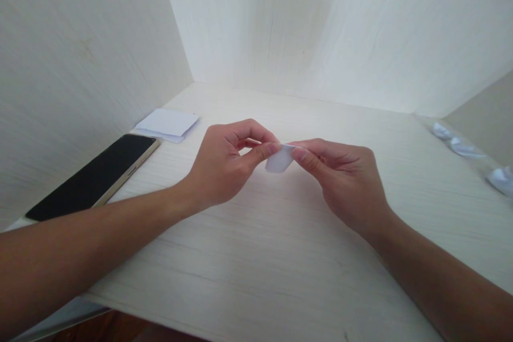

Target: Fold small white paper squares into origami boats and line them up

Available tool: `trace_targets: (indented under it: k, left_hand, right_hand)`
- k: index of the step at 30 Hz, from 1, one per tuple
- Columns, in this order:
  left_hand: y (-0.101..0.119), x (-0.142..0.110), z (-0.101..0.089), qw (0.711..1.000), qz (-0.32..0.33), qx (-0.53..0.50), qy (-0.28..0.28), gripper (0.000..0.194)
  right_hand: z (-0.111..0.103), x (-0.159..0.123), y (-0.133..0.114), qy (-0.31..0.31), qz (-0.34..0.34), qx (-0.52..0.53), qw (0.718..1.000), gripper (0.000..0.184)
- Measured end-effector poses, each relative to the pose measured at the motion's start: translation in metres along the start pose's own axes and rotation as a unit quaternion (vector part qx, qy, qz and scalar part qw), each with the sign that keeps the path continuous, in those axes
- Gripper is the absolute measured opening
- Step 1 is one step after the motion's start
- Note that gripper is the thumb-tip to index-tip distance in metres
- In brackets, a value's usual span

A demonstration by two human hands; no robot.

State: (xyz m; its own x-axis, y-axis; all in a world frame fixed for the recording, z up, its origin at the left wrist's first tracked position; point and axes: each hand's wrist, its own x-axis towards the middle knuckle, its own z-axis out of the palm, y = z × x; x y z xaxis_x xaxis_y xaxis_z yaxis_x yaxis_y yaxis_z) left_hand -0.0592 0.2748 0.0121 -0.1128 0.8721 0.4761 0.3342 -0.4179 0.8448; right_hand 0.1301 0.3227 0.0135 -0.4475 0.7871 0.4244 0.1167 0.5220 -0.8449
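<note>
A small piece of white paper (pixel 279 160), which looks folded, is held up between my two hands above the pale desk (pixel 256 267). My left hand (pixel 228 163) pinches its upper left corner between thumb and forefinger. On the other side, my right hand (pixel 347 179) grips the upper right edge, thumb in front and fingers behind. The lower part of the paper hangs free, with slanted corners. Fingers cover both ends of its top edge.
A black-screened phone (pixel 94 176) lies at the left, beside the side wall. Behind it rests a small stack of white paper (pixel 168 123). Several crumpled or twisted white paper pieces (pixel 460 147) lie along the right edge. A white panel (pixel 304 26) closes off the back.
</note>
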Motion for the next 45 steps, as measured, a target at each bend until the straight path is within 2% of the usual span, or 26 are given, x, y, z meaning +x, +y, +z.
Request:
trace_targets:
  k: [11, 16, 24, 35, 45]
  left_hand:
    - [0.001, 0.0, 0.0, 1.0, -0.023, -0.013, -0.01, 0.008]
    - [0.002, 0.0, 0.0, 0.998, -0.054, -0.017, -0.013, 0.009]
    - [0.002, 0.0, 0.001, 0.997, -0.075, -0.025, -0.02, 0.01]
    - [0.004, 0.001, 0.002, 0.992, -0.12, -0.033, -0.028, 0.011]
    - [-0.007, -0.001, 0.004, 0.987, -0.145, -0.065, -0.024, 0.009]
  right_hand:
    - [-0.003, 0.002, -0.003, -0.007, -0.015, -0.042, 0.999, 0.014]
    - [-0.002, 0.001, 0.0, -0.025, 0.009, -0.061, 0.998, 0.012]
    - [-0.002, 0.003, 0.0, -0.065, 0.026, -0.068, 0.995, 0.018]
    - [-0.001, 0.004, -0.002, -0.078, 0.046, -0.102, 0.991, 0.025]
    - [0.003, 0.004, 0.009, -0.1, 0.086, -0.059, 0.989, 0.031]
